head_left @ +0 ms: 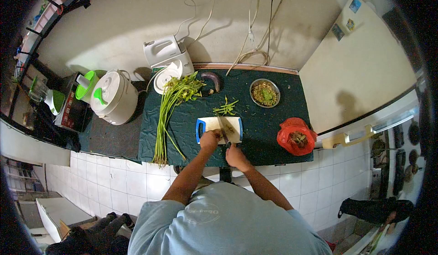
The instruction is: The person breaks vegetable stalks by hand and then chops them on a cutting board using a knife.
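Note:
A white cutting board [208, 123] with blue ends lies near the table's front edge. My right hand [234, 156] is wrapped round the handle of a knife [223, 130], whose blade points away from me over the board. My left hand [210, 139] rests on the board's left part, fingers curled in beside the blade; what they pinch is too small to make out. Small chopped bits [230, 128] lie right of the blade. Just beyond the board sits a little pile of cut green stems [226, 106]. A long leafy bunch of greens [167, 113] stretches along the left.
Behind the board lies a purple eggplant [211, 79]. A metal bowl [252, 95] of chopped greens stands back right, an open red plastic bag [285, 146] front right. A white mixer [165, 52] and a rice cooker [119, 101] stand left; a fridge [360, 68] borders the right.

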Demonstrator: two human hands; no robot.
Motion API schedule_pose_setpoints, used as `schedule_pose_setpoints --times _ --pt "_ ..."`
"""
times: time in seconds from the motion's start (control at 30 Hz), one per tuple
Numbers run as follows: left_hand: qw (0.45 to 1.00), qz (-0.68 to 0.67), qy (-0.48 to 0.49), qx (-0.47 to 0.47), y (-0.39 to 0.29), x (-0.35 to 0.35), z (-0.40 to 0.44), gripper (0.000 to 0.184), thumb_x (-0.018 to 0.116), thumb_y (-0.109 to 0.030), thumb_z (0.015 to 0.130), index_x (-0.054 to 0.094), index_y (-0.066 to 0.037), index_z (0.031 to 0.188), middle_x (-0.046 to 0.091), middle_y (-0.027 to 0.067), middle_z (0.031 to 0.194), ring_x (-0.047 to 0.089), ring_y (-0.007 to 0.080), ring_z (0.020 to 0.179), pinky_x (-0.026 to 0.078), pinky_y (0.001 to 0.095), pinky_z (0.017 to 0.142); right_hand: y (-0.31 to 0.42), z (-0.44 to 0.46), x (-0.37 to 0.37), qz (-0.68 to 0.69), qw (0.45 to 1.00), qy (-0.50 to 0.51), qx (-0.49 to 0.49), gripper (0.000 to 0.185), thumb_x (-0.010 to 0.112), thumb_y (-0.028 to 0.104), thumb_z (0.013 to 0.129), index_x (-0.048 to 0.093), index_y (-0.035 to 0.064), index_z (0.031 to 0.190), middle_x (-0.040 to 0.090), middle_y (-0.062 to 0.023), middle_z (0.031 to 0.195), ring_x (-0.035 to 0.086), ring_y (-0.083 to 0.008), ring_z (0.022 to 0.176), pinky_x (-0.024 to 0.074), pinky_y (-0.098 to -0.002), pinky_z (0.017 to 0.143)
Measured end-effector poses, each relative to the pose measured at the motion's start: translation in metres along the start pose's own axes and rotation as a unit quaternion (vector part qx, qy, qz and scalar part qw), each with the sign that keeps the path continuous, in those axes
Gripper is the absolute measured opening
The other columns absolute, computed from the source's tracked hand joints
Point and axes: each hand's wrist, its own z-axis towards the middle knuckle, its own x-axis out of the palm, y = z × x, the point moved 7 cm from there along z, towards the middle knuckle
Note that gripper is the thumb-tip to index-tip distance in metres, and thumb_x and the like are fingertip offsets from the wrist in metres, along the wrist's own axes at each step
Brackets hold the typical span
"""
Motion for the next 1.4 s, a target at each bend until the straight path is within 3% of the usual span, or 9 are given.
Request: schedule_pose_setpoints --times 0.07,0.17,0.2,0.47,0.63,0.83,1.0,1.2,1.4 --pt "1.0 -0.013 0.014 -0.005 0.006 0.005 0.004 0.02 0.071 -0.022 0.076 0.07 -0.011 0.093 0.069 0.0152 0.09 0.067 0.0341 0.083 0.055 0.0431 0.073 -0.032 -0.003 0.035 0.081 0.983 -0.006 0.164 0.035 0.047 0.014 0.09 0.038 -0.0153 0.108 0.061 -0.0339 0.081 0.063 -0.0456 0.08 0.0496 -0.0543 0.068" --pt "1.0 0.015 0.011 0.016 0.019 0.029 0.02 0.022 0.071 -0.023 0.076 0.069 -0.011 0.095 0.069 0.0146 0.091 0.066 0.0345 0.085 0.055 0.0438 0.073 -0.048 -0.003 0.071 0.119 0.991 -0.053 -0.033 0.036 0.047 0.013 0.089 0.037 -0.0153 0.109 0.061 -0.0334 0.081 0.063 -0.0455 0.08 0.0495 -0.0542 0.068" --pt "1.0 0.019 0.012 0.016 0.013 0.021 0.015 0.021 0.07 -0.023 0.077 0.069 -0.01 0.094 0.068 0.0142 0.093 0.066 0.0344 0.085 0.055 0.0436 0.073 -0.044 0.007 0.053 0.079 0.987 -0.02 0.136 0.038 0.048 0.015 0.09 0.038 -0.0154 0.11 0.062 -0.0326 0.081 0.063 -0.0451 0.08 0.05 -0.053 0.067" --pt "0.981 0.063 -0.054 0.174 0.001 0.025 -0.002 0.022 0.06 -0.016 0.08 0.064 -0.01 0.1 0.064 0.0113 0.096 0.062 0.0318 0.089 0.055 0.0417 0.07 -0.001 -0.002 0.013 -0.026 0.999 -0.022 -0.02 0.039 0.046 0.017 0.092 0.035 -0.0147 0.112 0.062 -0.0319 0.078 0.062 -0.048 0.074 0.05 -0.0543 0.067" --pt "0.943 0.1 -0.129 0.289 -0.013 0.007 -0.024 0.027 0.057 -0.015 0.079 0.063 -0.009 0.104 0.062 0.0095 0.097 0.06 0.0301 0.089 0.053 0.0392 0.073 -0.042 -0.005 0.068 0.084 0.986 0.0 0.142 0.041 0.044 0.016 0.094 0.026 -0.0144 0.115 0.062 -0.0313 0.075 0.063 -0.0475 0.076 0.0494 -0.0559 0.067" --pt "0.965 0.081 -0.091 0.232 0.009 0.02 -0.009 0.018 0.06 -0.017 0.08 0.069 -0.011 0.094 0.062 0.0093 0.101 0.059 0.031 0.091 0.053 0.041 0.077 0.0 0.014 0.041 -0.194 0.959 -0.01 -0.204 0.028 0.048 0.012 0.09 0.044 -0.014 0.102 0.06 -0.0306 0.073 0.061 -0.0454 0.073 0.0492 -0.0509 0.065" --pt "0.991 0.038 -0.066 0.114 0.009 0.01 -0.008 0.014 0.065 -0.02 0.078 0.072 -0.014 0.089 0.064 0.0088 0.097 0.061 0.0329 0.091 0.053 0.0431 0.078 -0.038 -0.008 0.061 0.087 0.982 -0.036 0.165 0.03 0.048 0.013 0.089 0.043 -0.012 0.105 0.06 -0.0333 0.077 0.061 -0.0479 0.072 0.0505 -0.0516 0.067" --pt "0.999 0.006 -0.02 0.039 0.017 0.011 -0.006 0.017 0.068 -0.024 0.079 0.071 -0.016 0.093 0.065 0.0095 0.099 0.062 0.0332 0.094 0.053 0.0447 0.078 -0.02 0.023 0.06 -0.085 0.993 -0.004 -0.079 0.038 0.046 0.011 0.087 0.039 -0.018 0.11 0.062 -0.0323 0.078 0.064 -0.0467 0.075 0.052 -0.052 0.069" --pt "0.995 0.027 -0.034 0.086 0.012 0.01 -0.006 0.018 0.066 -0.022 0.08 0.068 -0.014 0.096 0.064 0.0101 0.097 0.062 0.0328 0.09 0.054 0.0428 0.076 -0.013 0.002 0.049 -0.025 1.0 -0.008 0.017 0.038 0.048 0.009 0.084 0.039 -0.0203 0.107 0.061 -0.0311 0.073 0.066 -0.043 0.073 0.0539 -0.0468 0.063"
